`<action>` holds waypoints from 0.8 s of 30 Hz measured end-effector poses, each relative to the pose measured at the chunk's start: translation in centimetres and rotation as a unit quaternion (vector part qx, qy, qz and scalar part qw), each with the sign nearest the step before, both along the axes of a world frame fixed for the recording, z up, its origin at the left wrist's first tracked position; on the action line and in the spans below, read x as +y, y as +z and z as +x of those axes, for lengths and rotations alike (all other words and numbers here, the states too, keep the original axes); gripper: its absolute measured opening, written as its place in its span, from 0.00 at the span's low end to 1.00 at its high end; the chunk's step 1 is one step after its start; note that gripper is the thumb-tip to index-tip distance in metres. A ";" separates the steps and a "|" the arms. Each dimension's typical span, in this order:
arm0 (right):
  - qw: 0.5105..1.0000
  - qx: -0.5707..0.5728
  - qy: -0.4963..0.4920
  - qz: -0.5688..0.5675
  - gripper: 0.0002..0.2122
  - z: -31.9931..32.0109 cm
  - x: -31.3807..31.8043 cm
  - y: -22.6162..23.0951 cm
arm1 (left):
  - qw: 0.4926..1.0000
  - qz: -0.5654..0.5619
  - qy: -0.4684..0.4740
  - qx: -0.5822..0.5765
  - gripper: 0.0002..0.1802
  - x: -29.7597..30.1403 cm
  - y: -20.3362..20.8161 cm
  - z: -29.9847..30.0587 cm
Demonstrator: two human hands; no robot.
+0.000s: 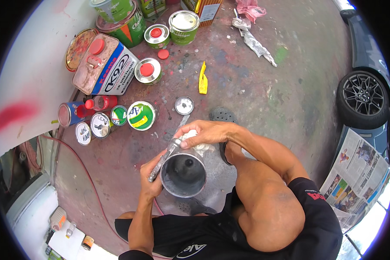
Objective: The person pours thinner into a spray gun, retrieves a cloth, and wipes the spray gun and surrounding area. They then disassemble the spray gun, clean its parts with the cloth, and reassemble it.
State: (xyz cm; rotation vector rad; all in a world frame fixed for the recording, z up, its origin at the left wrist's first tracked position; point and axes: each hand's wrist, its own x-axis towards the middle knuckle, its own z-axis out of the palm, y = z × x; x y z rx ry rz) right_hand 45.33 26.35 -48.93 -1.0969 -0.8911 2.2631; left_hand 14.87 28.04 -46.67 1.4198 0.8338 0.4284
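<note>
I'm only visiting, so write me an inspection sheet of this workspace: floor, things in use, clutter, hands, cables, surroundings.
Surface: floor speckled and stained with paint.
Things in use: grey cup, its open mouth facing the camera; flat stick alongside; crumpled white cloth.
Clutter: green cans, yellow strip and red cap on the floor.
Hands: left hand grips cup and stick; right hand holds the cloth beside the cup's rim.
Cables: thin red line at left; cable or hose, unclear.
Surroundings: car wheel and newspaper at right.
</note>
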 end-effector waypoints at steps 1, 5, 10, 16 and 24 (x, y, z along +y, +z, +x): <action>0.999 0.019 -0.032 0.007 0.27 0.1 -0.2 -0.2 | 1.000 -0.012 0.008 -0.005 0.29 0.0 -0.1 0.1; 0.997 -0.024 0.009 -0.072 0.26 0.5 -0.6 -1.5 | 0.999 -0.033 0.001 -0.012 0.30 -0.1 -0.4 0.8; 0.995 0.048 -0.082 0.016 0.17 0.1 -1.1 -2.0 | 1.000 -0.021 0.005 0.009 0.32 -0.1 -0.6 0.9; 0.975 -0.150 -0.161 -0.025 0.18 2.2 -0.6 -4.3 | 1.000 0.004 0.016 -0.004 0.32 -0.2 -0.8 1.0; 0.821 -0.527 -0.154 0.156 0.22 3.9 0.4 -7.1 | 0.999 0.034 0.037 0.020 0.28 -2.2 -0.9 1.0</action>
